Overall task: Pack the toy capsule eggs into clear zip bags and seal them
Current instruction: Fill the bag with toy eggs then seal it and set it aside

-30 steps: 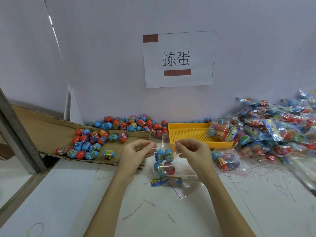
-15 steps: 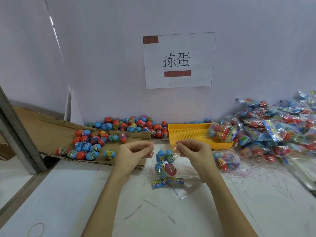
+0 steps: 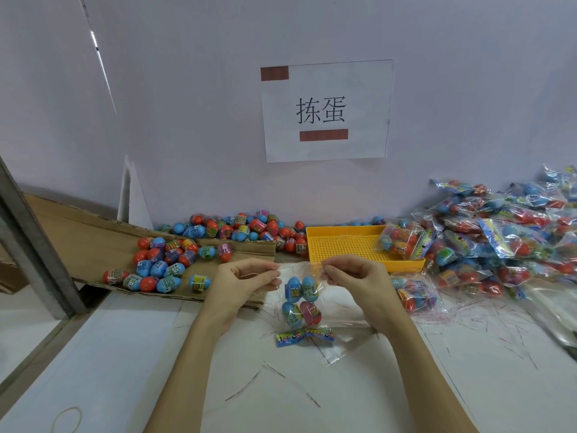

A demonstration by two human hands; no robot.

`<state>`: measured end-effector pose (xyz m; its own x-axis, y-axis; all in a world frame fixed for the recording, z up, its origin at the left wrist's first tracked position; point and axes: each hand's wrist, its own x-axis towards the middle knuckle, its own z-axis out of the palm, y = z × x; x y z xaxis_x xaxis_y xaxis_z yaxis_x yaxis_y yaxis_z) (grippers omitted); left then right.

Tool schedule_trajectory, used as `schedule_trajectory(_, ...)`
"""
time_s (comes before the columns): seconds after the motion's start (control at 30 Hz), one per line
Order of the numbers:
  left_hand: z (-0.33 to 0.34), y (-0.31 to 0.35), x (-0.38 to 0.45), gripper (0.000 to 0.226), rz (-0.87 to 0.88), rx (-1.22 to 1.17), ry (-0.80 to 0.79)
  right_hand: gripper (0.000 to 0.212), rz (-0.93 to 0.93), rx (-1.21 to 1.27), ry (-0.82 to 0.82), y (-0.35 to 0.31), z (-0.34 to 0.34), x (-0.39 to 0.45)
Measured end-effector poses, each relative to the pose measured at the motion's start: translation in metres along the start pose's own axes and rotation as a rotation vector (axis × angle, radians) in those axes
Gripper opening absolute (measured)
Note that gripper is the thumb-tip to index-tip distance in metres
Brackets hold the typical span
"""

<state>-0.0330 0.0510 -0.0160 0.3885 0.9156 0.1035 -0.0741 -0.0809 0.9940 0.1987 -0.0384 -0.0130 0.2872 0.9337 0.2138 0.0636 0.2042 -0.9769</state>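
Note:
A clear zip bag point(image 3: 337, 307) lies on the white table in front of me, its top edge lifted. Inside it are several capsule eggs point(image 3: 301, 300), mostly blue and one pink, above a printed card point(image 3: 304, 335) at the bag's bottom. My left hand point(image 3: 246, 282) pinches the bag's top left corner. My right hand point(image 3: 352, 279) pinches the top edge about a hand's width to the right. Loose red and blue eggs point(image 3: 162, 264) lie on cardboard at the left.
A yellow perforated tray point(image 3: 343, 245) stands behind the bag with one packed bag in it. A large heap of packed bags point(image 3: 499, 235) fills the right. More loose eggs point(image 3: 243, 229) line the wall. A rubber band point(image 3: 67, 419) lies near the front left.
My hands have drawn slightly apart along the bag's top edge; the bag hangs a little lower. The eggs inside have settled.

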Motion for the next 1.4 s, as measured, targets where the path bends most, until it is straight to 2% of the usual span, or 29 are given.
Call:
schedule_trajectory(0.17,-0.001,0.0003,-0.0006,0.016,-0.002,-0.037,-0.007,0.014,-0.013,0.026,-0.037,-0.0022,-0.0017,-0.0014)
schedule_trajectory(0.37,-0.0015,-0.0001,-0.001,0.017,0.001,-0.032,-0.022,0.018,-0.022,-0.068,-0.016,-0.002,-0.0029,0.0001)
schedule_trajectory(0.77,-0.0008,-0.0042,-0.0015,0.019,0.11,0.186,0.028,0.017,-0.072,-0.207,-0.02,-0.003,-0.0034,-0.0017)
schedule_trajectory(0.87,-0.0036,-0.0047,-0.0023,0.023,0.114,0.11,-0.007,0.023,-0.061,-0.217,-0.03,-0.006,-0.003,-0.0021)
schedule_trajectory(0.97,-0.0009,-0.0032,-0.0026,0.014,0.088,0.063,0.018,0.03,-0.038,-0.203,-0.02,-0.0087,-0.0026,-0.0014)
schedule_trajectory(1.13,0.0049,-0.0058,0.0019,0.015,0.055,0.192,0.086,0.005,-0.036,-0.197,-0.009,-0.006,-0.0006,-0.0007)
schedule_trajectory(1.4,0.0062,-0.0067,0.0036,0.016,0.07,0.169,0.101,0.022,-0.047,-0.196,-0.018,-0.0026,0.0007,0.0002)
